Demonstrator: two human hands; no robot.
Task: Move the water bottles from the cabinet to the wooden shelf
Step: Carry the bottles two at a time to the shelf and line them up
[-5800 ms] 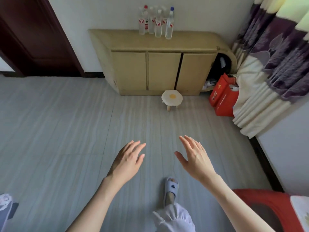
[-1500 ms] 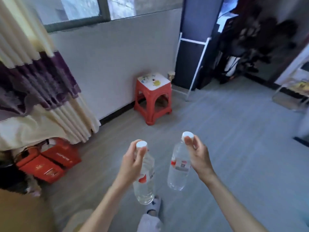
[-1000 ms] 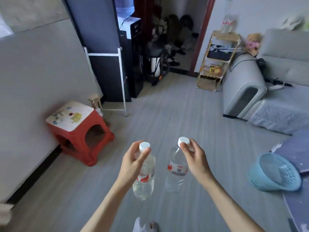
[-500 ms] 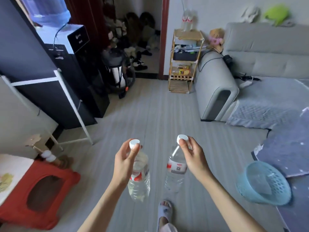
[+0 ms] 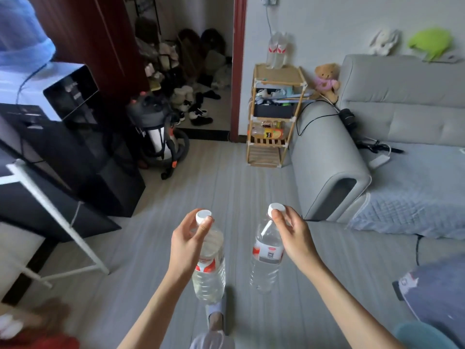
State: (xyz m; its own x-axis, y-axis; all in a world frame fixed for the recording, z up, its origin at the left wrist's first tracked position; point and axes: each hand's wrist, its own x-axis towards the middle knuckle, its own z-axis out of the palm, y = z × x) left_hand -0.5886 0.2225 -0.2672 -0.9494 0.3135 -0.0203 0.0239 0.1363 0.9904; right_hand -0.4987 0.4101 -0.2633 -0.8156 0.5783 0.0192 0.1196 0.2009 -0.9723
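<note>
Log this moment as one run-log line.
stage: carrying | left hand: pinches left bottle | right hand: pinches right bottle | wooden shelf: ahead, already two bottles

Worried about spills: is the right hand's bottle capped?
Capped: a white cap sits on the bottle, pinched by the right hand.

Ahead and right of the hands stands a grey sofa point(image 5: 392, 127), a teddy bear point(image 5: 326, 80) on its armrest. Ahead and left, a vacuum cleaner point(image 5: 157, 132) sits beside a black water dispenser point(image 5: 63, 117).
</note>
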